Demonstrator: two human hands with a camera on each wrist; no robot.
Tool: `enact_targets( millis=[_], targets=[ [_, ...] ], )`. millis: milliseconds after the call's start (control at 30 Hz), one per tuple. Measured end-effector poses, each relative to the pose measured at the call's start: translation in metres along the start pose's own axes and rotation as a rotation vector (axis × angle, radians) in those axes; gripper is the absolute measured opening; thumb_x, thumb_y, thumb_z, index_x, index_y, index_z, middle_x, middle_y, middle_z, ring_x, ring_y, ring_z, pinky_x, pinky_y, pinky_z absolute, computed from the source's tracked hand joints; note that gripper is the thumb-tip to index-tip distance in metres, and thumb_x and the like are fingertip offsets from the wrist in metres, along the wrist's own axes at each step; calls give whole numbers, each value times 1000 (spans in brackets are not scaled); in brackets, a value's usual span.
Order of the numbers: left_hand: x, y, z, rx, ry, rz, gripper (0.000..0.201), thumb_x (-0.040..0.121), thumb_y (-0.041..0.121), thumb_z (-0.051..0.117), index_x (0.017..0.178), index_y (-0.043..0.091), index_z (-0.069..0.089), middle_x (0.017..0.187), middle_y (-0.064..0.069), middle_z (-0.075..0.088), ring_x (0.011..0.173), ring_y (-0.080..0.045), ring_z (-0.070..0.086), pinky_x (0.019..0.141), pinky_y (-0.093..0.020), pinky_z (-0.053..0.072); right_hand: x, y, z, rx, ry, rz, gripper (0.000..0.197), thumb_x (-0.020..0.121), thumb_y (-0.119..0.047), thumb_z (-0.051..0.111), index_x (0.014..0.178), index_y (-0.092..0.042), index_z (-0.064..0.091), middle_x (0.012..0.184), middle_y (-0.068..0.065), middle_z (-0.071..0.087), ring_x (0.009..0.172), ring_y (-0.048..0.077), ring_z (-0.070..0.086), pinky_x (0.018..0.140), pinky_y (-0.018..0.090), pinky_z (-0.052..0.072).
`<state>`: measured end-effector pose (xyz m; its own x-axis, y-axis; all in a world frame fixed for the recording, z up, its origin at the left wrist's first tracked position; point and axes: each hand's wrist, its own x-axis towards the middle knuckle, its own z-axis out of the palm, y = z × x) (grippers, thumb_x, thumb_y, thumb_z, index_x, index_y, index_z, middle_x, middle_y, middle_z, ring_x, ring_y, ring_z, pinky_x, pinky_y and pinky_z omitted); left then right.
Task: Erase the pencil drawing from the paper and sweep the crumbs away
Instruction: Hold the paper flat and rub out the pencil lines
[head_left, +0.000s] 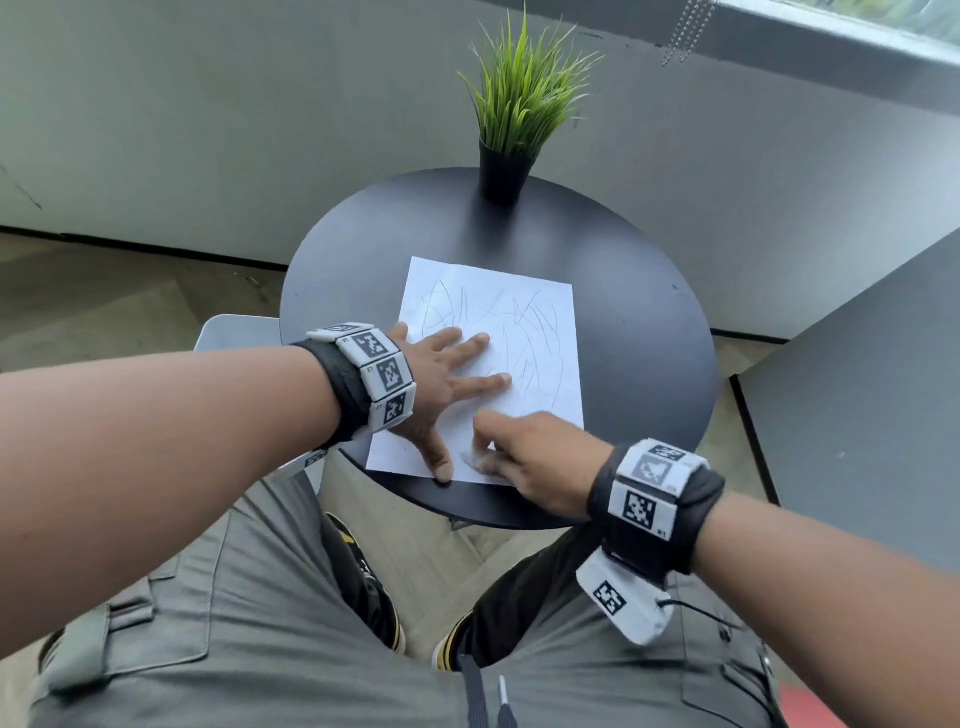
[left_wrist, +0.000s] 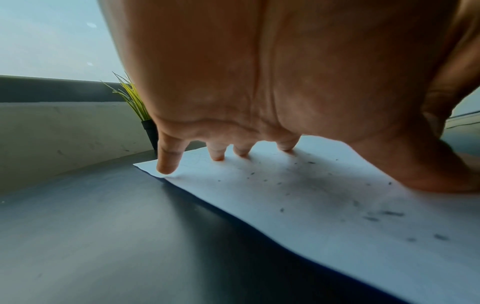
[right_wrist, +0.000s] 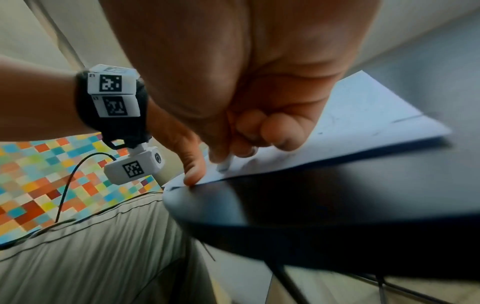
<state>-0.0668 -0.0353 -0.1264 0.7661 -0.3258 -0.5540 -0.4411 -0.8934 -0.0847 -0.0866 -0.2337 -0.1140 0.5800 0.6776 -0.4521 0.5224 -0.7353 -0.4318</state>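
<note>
Head view shows the left hand spread flat on the left part of the paper, fingers straight and apart, thumb at the paper's near edge. Pencil scribbles cover the middle of the paper, and dark crumbs lie on it beside that hand. Right of the thumb, the right hand pinches a white eraser against the paper's near edge. Beyond the paper, a potted plant stands on the same round black table.

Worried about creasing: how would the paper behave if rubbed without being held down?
Probably slides or buckles: the paper is thin and lies loose on a smooth table. That is likely why the left hand presses it flat.
</note>
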Motion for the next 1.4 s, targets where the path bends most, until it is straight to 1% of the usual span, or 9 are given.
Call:
enact_targets(
  millis=[200,400,567,700,867,1033,1200,1333,1400],
  targets=[
    [-6,-2,-8,-18,-5,-11,132,56,88,68,154,50,-11,166,-1,-19,154,-25,-8,118,-62,17,21,39,-27,53,183,190,24,94,-54,51,101,-31,49,89,0,64,81,20,60,72,33,46],
    [-7,6,-4,-165,85,-89,134,56,90,65,158,32,2,166,1,-2,153,-22,4,119,-46,29,23,36,-20,-7,188,178,18,95,-52,45,99,-35,43,85,0,62,78,21,60,77,40,52],
    [-2,7,5,-128,101,-74,142,51,97,58,159,29,-5,167,-4,-14,153,-28,-2,120,-50,23,21,5,-6,-211,106,-37,21,100,-37,43,107,-17,41,96,10,62,83,32,56,72,41,48],
    [0,7,6,-115,80,-102,145,48,99,57,158,34,-12,166,-2,-20,153,-31,-9,120,-58,16,46,17,-35,-171,227,115,20,99,-35,43,108,-18,45,102,13,62,85,32,56,72,37,45],
    [-1,6,7,-167,55,-98,142,52,95,61,156,37,-16,165,-1,-26,153,-31,-15,119,-63,15,23,-6,-3,-223,20,-73,14,98,-29,46,97,-17,41,82,-1,54,78,30,51,67,40,44],
    [1,4,7,-142,64,-92,142,49,98,59,155,39,-14,165,0,-24,153,-31,-14,117,-61,18,51,14,-33,-226,187,33,18,99,-32,44,110,-18,43,101,10,63,88,33,58,70,38,45],
    [1,5,9,-138,56,-102,143,51,98,57,156,36,-19,165,-1,-26,153,-31,-16,119,-64,9,17,-3,-10,-278,-78,-177,11,98,-27,49,96,-22,39,86,-5,52,78,24,50,67,37,41],
    [3,5,9,-133,86,-92,143,49,98,59,157,36,-14,166,-4,-22,153,-34,-13,121,-60,8,45,13,-37,-259,145,-19,19,99,-32,44,110,-16,44,101,10,63,90,34,59,75,41,48],
    [2,5,9,-133,82,-89,144,50,97,59,157,35,-13,166,-6,-21,153,-35,-13,122,-57,8,42,8,-31,-249,147,-55,17,99,-31,45,110,-18,43,100,8,63,89,32,58,74,40,47]
  ],
)
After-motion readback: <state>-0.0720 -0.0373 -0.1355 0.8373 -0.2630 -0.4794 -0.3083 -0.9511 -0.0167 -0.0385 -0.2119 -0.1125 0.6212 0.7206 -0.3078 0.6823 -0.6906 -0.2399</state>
